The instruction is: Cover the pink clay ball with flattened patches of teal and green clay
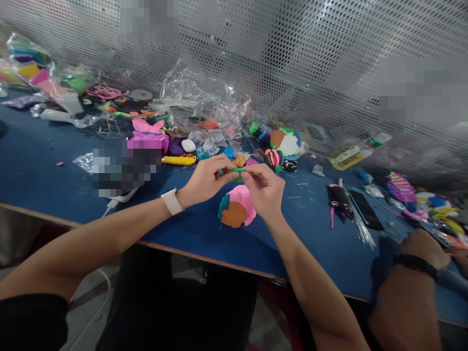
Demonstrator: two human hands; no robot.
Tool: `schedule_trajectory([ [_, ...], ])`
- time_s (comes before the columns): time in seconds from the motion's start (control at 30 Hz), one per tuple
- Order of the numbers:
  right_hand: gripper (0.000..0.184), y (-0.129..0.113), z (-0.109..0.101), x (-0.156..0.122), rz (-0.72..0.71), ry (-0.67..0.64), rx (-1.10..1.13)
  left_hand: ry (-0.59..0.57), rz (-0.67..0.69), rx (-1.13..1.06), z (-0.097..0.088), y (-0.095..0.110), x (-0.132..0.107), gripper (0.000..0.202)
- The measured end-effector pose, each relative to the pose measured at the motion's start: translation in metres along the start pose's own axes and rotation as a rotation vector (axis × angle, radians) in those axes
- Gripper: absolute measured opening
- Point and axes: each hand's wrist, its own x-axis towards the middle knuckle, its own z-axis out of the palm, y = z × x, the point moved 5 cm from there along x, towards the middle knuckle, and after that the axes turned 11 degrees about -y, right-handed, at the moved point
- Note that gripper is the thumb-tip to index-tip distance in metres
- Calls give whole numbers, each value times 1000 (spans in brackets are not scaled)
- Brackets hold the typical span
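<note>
Between the fingertips of my left hand and my right hand is a small piece of green modelling clay. Both hands pinch it, thumbs and fingers close together, above the blue table. Just below them lies a roundish flat clay piece with brown, pink and teal patches. My right wrist is close to its pink edge. Part of the green clay is hidden behind my fingers.
A yellow cutter lies left of my hands. Behind them are a multicoloured clay disc and crumpled plastic bags along a perforated metal panel. To the right are a phone and another person's hand.
</note>
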Motion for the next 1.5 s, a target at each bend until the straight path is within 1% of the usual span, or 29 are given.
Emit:
schedule_trajectory([
  [0.07, 35, 0, -1, 1, 19, -9, 1, -23, -1, -4, 2, -1, 0, 21],
  [0.27, 39, 4, -2, 1, 110, -7, 8, -33, -32, 34, 4, -5, -1, 23],
  [0.4, 37, 4, 0, 0, 96, -15, 17, -51, -8, 56, 5, -4, -1, 21],
  [0.53, 31, 1, 1, 1, 37, -44, 10, -66, 12, 58, 6, -3, 0, 19],
  [0.6, 32, 1, -1, 1, 28, -36, -6, -64, 21, 52, 6, -1, 0, 18],
  [0.7, 37, 4, -1, 1, 65, -26, 7, -48, 28, 34, 6, 1, -1, 17],
  [0.83, 39, 9, 0, 0, 100, 5, 82, -56, 7, 0, 7, 1, -1, 17],
  [0.97, 29, 11, 1, 0, 62, 7, 147, -45, -10, -24, 7, 0, -1, 22],
  [1.07, 25, 10, 2, 1, 57, -18, 167, -29, -32, -20, 6, -1, 0, 19],
  [1.17, 26, 11, 4, 1, 70, -58, 202, -3, -66, -8, 5, 0, 0, 17],
  [1.23, 31, 13, 5, 0, 95, -67, 213, 1, -95, -14, 4, 0, 0, 15],
  [1.33, 37, 16, 2, -1, 132, -33, 212, -5, -119, -41, 3, -1, -1, 13],
  [1.43, 37, 17, -1, -1, 134, 11, 229, -16, -102, -59, 4, -2, -1, 19],
  [1.5, 36, 17, -1, -1, 145, 21, 236, -15, -87, -47, 4, -3, -1, 20],
])
